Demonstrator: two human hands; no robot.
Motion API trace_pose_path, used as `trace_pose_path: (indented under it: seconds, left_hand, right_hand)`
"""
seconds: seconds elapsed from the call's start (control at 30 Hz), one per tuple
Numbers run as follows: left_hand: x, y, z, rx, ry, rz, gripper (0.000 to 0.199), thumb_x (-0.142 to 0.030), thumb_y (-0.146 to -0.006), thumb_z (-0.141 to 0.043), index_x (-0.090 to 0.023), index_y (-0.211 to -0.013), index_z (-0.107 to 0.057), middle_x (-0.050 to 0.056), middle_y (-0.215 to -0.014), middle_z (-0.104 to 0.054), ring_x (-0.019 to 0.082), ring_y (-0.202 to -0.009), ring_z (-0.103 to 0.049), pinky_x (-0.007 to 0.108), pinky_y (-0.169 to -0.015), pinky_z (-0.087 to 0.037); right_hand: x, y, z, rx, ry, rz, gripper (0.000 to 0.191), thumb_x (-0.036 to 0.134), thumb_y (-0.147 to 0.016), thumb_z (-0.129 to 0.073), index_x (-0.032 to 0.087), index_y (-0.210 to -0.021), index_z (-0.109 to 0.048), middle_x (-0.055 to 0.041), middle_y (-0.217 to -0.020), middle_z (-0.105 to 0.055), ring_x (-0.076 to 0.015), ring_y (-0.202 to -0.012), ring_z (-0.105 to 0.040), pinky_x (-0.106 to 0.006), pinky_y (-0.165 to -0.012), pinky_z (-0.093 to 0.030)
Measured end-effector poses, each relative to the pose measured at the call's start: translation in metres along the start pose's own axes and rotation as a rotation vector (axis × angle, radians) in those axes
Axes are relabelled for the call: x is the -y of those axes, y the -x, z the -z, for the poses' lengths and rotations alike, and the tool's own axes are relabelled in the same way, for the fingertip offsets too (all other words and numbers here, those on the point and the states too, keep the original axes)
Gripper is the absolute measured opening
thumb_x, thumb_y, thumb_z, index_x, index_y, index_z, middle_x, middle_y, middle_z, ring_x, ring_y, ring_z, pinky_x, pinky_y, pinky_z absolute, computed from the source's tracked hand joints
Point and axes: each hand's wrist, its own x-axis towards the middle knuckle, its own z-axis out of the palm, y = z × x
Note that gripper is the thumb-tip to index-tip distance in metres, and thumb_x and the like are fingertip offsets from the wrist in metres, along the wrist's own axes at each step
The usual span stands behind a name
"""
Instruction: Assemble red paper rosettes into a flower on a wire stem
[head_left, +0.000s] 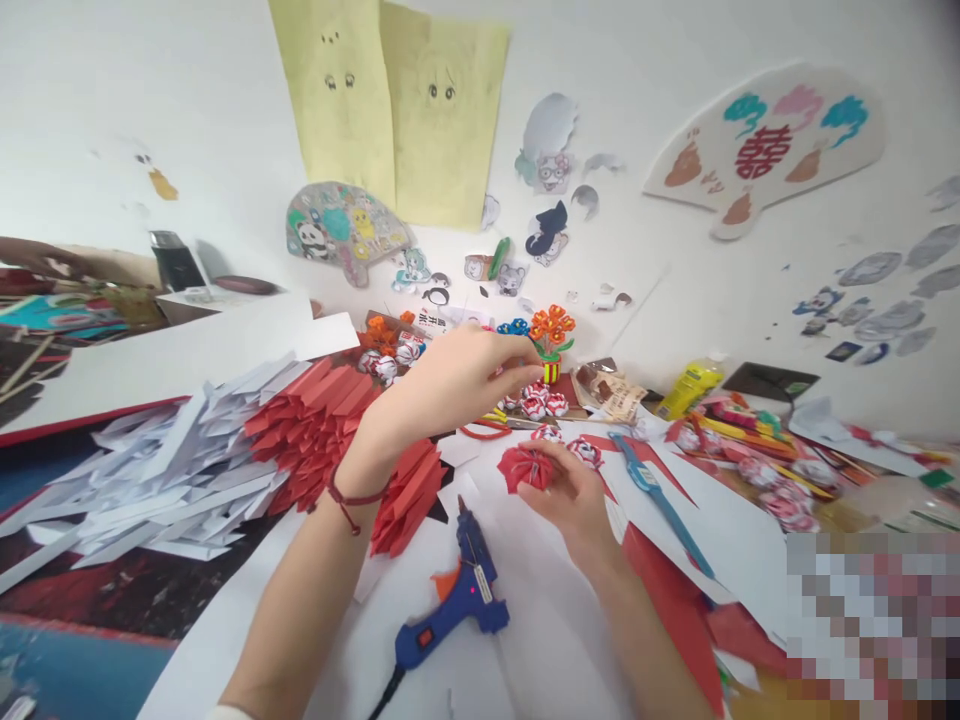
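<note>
My right hand (574, 495) holds a small red folded-paper flower (525, 468) between thumb and fingers, above the white sheet (540, 600). My left hand (480, 370) is raised higher, near a striped pot of orange flowers (552, 345); its fingers curve down toward the thumb, and I cannot make out anything between them. Below it, a blue hot glue gun (465, 590) lies on the sheet with its nozzle pointing away. Several red and white paper flowers (534, 402) sit behind my hands.
White strips (180, 470) and red folded strips (319, 420) are heaped at the left. A blue tool (660, 500) lies at the right, near a yellow bottle (690, 388) and more flowers (787, 505). Another person's hand (45, 258) shows at the far left.
</note>
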Motion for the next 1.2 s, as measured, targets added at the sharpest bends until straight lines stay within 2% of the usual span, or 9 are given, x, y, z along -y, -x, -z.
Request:
trace_pose_path:
  seconds: [0.1, 0.2, 0.3, 0.4, 0.57, 0.63, 0.8, 0.97, 1.2]
  left_hand:
    - [0.006, 0.001, 0.008, -0.028, 0.006, 0.059, 0.023, -0.030, -0.095, -0.051, -0.020, -0.093, -0.071, 0.000, -0.074, -0.069, 0.012, -0.065, -0.059, 0.023, -0.060, -0.039]
    - [0.014, 0.002, 0.014, -0.065, 0.052, 0.094, 0.021, -0.028, -0.094, -0.052, -0.020, -0.089, -0.070, -0.001, -0.073, -0.070, 0.011, -0.063, -0.059, 0.023, -0.061, -0.041]
    - [0.018, 0.003, 0.018, -0.078, 0.116, 0.083, 0.020, -0.028, -0.095, -0.052, -0.019, -0.088, -0.070, -0.002, -0.070, -0.069, 0.009, -0.060, -0.059, 0.022, -0.064, -0.043]
    - [0.019, 0.002, 0.020, -0.054, 0.103, 0.054, 0.022, -0.028, -0.094, -0.054, -0.019, -0.080, -0.068, -0.003, -0.066, -0.067, 0.009, -0.059, -0.058, 0.022, -0.063, -0.043]
    - [0.020, 0.003, 0.022, -0.047, 0.067, 0.016, 0.026, -0.031, -0.095, -0.053, -0.019, -0.080, -0.069, -0.002, -0.067, -0.065, 0.009, -0.058, -0.052, 0.022, -0.060, -0.040]
    - [0.021, 0.003, 0.022, -0.053, 0.061, 0.012, 0.028, -0.032, -0.096, -0.052, -0.018, -0.079, -0.069, -0.002, -0.066, -0.064, 0.008, -0.057, -0.049, 0.022, -0.058, -0.038]
    - [0.018, 0.003, 0.023, -0.017, 0.088, -0.010, 0.030, -0.032, -0.097, -0.051, -0.016, -0.077, -0.068, -0.003, -0.065, -0.061, 0.007, -0.056, -0.045, 0.021, -0.057, -0.036]
    - [0.014, 0.001, 0.021, 0.022, 0.116, -0.049, 0.027, -0.028, -0.096, -0.052, -0.016, -0.077, -0.068, -0.003, -0.064, -0.061, 0.006, -0.055, -0.046, 0.019, -0.055, -0.035]
    - [0.004, -0.002, 0.014, 0.002, 0.171, -0.119, 0.027, -0.029, -0.097, -0.052, -0.018, -0.079, -0.069, -0.004, -0.058, -0.057, 0.006, -0.051, -0.041, 0.019, -0.056, -0.036]
  right_hand:
    - [0.010, 0.012, -0.007, 0.090, -0.057, 0.028, 0.045, 0.035, -0.066, -0.086, 0.026, -0.108, -0.070, -0.0078, -0.102, -0.072, -0.0264, -0.090, -0.070, -0.041, -0.083, -0.058]
    - [0.020, 0.024, -0.013, 0.189, -0.143, -0.024, 0.049, 0.038, -0.063, -0.087, 0.028, -0.108, -0.071, -0.0096, -0.104, -0.071, -0.0270, -0.092, -0.069, -0.039, -0.083, -0.058]
    - [0.027, 0.032, -0.020, 0.293, -0.235, -0.040, 0.051, 0.039, -0.060, -0.089, 0.031, -0.107, -0.072, -0.0084, -0.098, -0.072, -0.0245, -0.086, -0.068, -0.035, -0.077, -0.057]
    - [0.026, 0.035, -0.026, 0.328, -0.293, -0.054, 0.050, 0.041, -0.056, -0.090, 0.032, -0.103, -0.074, -0.0084, -0.095, -0.072, -0.0245, -0.083, -0.068, -0.034, -0.074, -0.056]
    - [0.013, 0.034, -0.028, 0.462, -0.394, -0.042, 0.032, 0.052, -0.078, -0.072, 0.030, -0.101, -0.076, -0.0101, -0.096, -0.074, -0.0258, -0.090, -0.070, -0.036, -0.080, -0.056]
    - [0.013, 0.034, -0.029, 0.468, -0.399, -0.056, 0.032, 0.052, -0.079, -0.072, 0.029, -0.102, -0.076, -0.0102, -0.097, -0.074, -0.0255, -0.090, -0.070, -0.035, -0.079, -0.056]
    - [0.017, 0.034, -0.033, 0.420, -0.416, -0.060, 0.045, 0.039, -0.057, -0.090, 0.027, -0.098, -0.077, -0.0070, -0.093, -0.075, -0.0222, -0.085, -0.070, -0.030, -0.079, -0.056]
    - [0.011, 0.030, -0.032, 0.472, -0.474, -0.001, 0.040, 0.052, -0.073, -0.076, 0.023, -0.100, -0.078, -0.0106, -0.096, -0.076, -0.0233, -0.088, -0.072, -0.031, -0.078, -0.056]
    - [0.014, 0.030, -0.029, 0.488, -0.431, 0.041, 0.031, 0.044, -0.077, -0.076, 0.026, -0.102, -0.077, -0.0086, -0.097, -0.076, -0.0222, -0.089, -0.072, -0.031, -0.081, -0.056]
